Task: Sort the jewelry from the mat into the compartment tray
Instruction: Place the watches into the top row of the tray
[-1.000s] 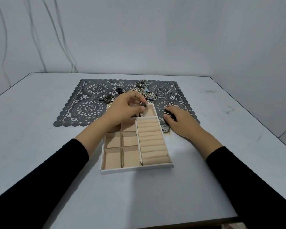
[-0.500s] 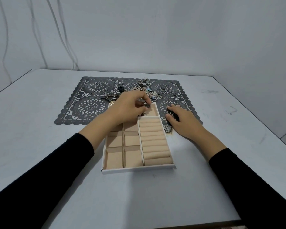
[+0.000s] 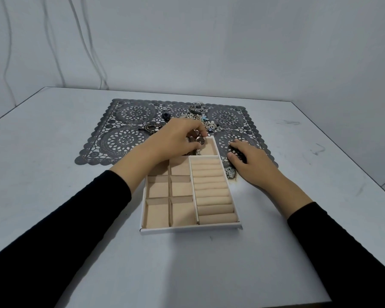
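Fingertips of left hand (image 3: 178,141) pinch a small metal piece (image 3: 197,141) over the tray's (image 3: 187,228) far compartment; other jewelry (image 3: 200,117) lies heaped on the mat (image 3: 125,141). Right hand (image 3: 250,165) curls over something dark (image 3: 237,152) (grip unclear). Pieces likely light, slippery, tangle-prone: take each singly by its rim.

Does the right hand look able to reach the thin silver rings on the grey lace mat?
Probably yes: the right hand rests on the grey lace mat near the thin silver rings, nothing between.
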A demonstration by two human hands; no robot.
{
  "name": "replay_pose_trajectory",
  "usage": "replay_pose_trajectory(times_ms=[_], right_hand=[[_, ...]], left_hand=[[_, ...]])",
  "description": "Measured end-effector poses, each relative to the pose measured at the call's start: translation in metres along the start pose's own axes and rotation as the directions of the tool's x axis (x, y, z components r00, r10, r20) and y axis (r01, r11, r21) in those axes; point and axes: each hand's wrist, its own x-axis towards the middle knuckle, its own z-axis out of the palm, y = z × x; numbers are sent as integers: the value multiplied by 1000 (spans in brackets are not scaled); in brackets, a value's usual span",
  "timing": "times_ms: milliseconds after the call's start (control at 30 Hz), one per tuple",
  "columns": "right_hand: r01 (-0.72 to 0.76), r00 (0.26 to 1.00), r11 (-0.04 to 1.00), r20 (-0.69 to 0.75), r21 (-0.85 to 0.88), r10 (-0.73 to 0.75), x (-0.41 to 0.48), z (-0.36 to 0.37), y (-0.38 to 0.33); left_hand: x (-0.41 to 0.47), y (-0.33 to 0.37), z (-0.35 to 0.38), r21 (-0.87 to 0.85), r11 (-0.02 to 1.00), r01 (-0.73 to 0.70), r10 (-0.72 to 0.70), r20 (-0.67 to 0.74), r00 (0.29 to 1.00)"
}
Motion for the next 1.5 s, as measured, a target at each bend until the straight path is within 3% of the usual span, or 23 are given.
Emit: replay_pose_trajectory(times_ms=[1000,1167,1367,1500], right_hand=[[9,1000,1000,0,19,-9,-1,0,2],[-2,1000,999,-30,39,3,0,-1,4],[-5,984,985,-173,174,36,13,-8,4],[31,968,973,-249,227,27,32,-9,0]], left_hand=[[-4,-16,-4,61,998,24,-25,20,999],[-9,-18,-12,56,998,-3,7,-79,997],[-29,-34,-35,-58,987,148,-158,-273,949],[-37,-52,-42,-68,970,232,-242,-325,914]])
